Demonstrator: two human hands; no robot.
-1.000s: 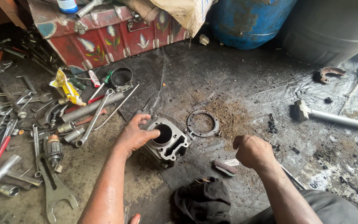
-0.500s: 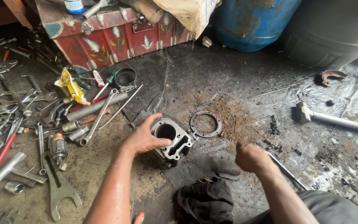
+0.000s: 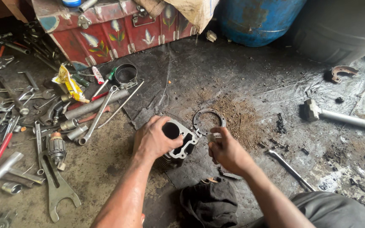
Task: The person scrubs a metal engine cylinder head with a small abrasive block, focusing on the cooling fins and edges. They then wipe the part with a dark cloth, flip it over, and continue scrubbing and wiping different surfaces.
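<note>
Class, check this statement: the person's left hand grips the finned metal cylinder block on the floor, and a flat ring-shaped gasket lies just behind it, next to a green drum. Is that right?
Not quite. The drum is blue, not green, and it stands at the back of the floor, as the head view shows. The rest holds: the left hand grips the finned cylinder block, and the ring-shaped gasket lies just behind it.

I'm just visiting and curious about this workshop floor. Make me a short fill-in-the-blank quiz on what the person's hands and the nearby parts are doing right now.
1. The left hand grips the finned metal ____ block, fingers over its round bore.
2. The right hand pinches a small pale object just to the ____ of that block.
3. The flat ring gasket lies on the ____, beyond the block.
4. The hammer lies out to the ____ of both hands.

Missing words: cylinder; right; floor; right
</note>
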